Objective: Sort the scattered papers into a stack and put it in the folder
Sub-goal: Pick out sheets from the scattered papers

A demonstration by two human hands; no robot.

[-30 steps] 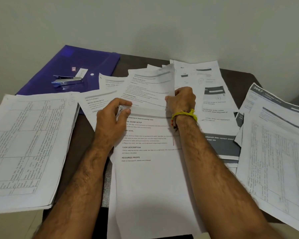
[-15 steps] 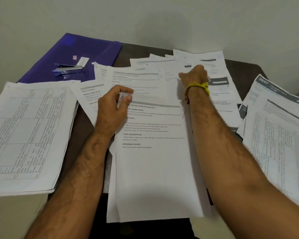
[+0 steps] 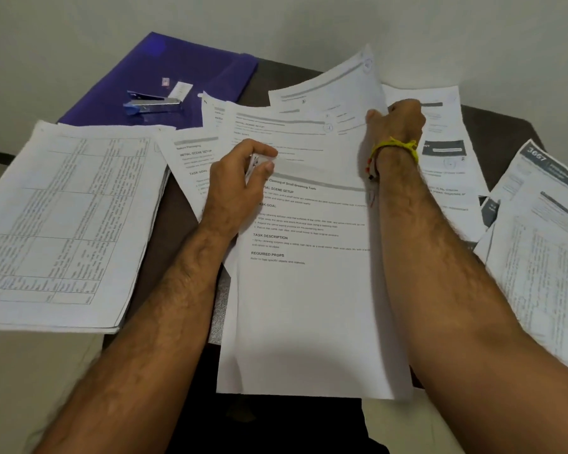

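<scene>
Two hands work over the papers on the dark table [image 3: 286, 73]. The left hand [image 3: 240, 185] has stayed at the top left corner of the central stack [image 3: 309, 306], thumb and curled fingers pinching a small folded scrap there. The right hand [image 3: 395, 122], which half a second ago lay flat and reaching on the far sheets, now grips a sheet [image 3: 335, 90] by its right edge and has raised it, so that its far corner curls up off the others. Its fingertips are hidden behind the paper, so the exact hold is likely a pinch. A yellow band [image 3: 395, 147] circles that wrist. The blue folder [image 3: 177, 70] lies at the far left, well apart from the stack, with a stapler [image 3: 153, 104] on it. More piles sit at the left [image 3: 63, 224] and right [image 3: 545, 257].
</scene>
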